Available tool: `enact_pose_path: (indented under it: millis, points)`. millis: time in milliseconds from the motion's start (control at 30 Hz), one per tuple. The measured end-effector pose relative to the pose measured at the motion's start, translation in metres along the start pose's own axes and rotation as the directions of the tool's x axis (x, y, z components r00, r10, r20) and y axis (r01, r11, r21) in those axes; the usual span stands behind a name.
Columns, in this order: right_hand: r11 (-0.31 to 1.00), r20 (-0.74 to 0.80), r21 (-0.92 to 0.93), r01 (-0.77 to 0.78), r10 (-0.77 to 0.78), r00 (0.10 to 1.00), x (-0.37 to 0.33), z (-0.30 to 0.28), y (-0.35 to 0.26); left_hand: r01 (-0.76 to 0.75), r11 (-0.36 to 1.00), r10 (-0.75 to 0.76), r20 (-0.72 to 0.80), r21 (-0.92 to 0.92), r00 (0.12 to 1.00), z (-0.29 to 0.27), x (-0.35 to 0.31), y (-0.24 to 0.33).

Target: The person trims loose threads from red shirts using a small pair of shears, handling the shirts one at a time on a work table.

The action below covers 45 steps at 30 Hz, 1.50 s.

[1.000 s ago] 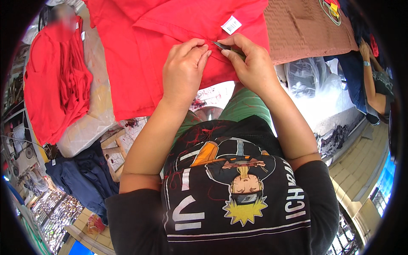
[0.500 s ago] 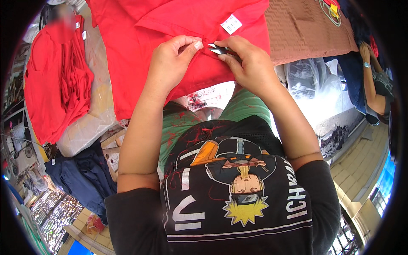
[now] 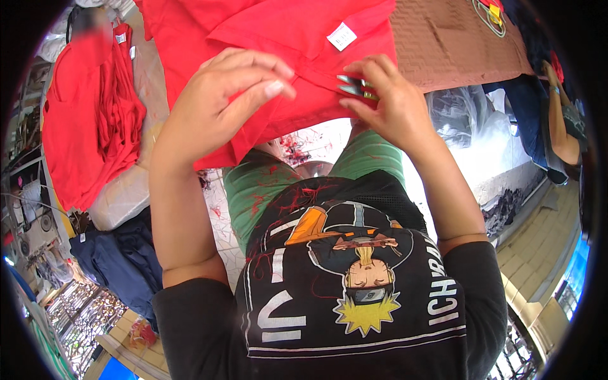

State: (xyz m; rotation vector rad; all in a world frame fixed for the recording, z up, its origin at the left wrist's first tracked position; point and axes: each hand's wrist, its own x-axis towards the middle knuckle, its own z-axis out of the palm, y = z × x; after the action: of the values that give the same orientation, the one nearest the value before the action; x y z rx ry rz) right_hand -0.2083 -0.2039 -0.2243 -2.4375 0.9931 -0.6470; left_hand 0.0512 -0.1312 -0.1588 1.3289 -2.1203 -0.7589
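Observation:
A red garment is spread over the table before me and hangs down over its near edge. A small white tag lies on the cloth beyond my hands. My right hand holds a pair of small thread snips, their blades parted and pointing left. To the left, my left hand is raised over the garment, fingers stretched out and apart, with nothing visible in it. The snips' handles are mostly hidden in my right palm.
More red garments are heaped at the left, above dark blue cloth. A brown padded surface extends to the right. Clear plastic hangs beneath it. A co-worker's arm shows at the far right. Red thread scraps litter the floor.
My left hand has let go of the cloth, moved left and spread its fingers. My right hand has drawn slightly right with the snips. The garment has shifted a little.

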Motion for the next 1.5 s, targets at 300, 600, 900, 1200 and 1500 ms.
enact_pose_path:
  millis: [300, 600, 900, 1200, 1500]
  points:
    - [0.921, -0.004, 0.342, -0.189, 0.202, 0.979, -0.01, -0.037, 0.029, 0.187, 0.864, -0.067, -0.261, 0.467, 0.963, 0.043, 0.045, -0.074]
    - [0.925, -0.016, 0.105, -0.365, 0.369, 0.929, 0.007, -0.025, 0.07, 0.154, 0.896, 0.12, -0.562, 0.416, 0.819, 0.076, 0.078, -0.045]
    - [0.913, -0.101, 0.32, -0.254, 0.299, 0.949, 0.013, -0.023, 0.042, -0.028, 0.964, 0.132, -0.386, 0.264, 0.913, 0.116, 0.084, -0.032]
    - [0.793, -0.012, 0.509, -0.335, 0.396, 0.918, 0.012, -0.01, 0.059, 0.18, 0.913, -0.346, -0.459, -0.367, 0.818, 0.117, 0.088, -0.042]
    - [0.965, -0.178, 0.223, -0.14, 0.182, 0.967, 0.012, -0.012, 0.047, 0.145, 0.53, -0.605, -0.253, -0.836, 0.755, 0.099, 0.084, -0.043]
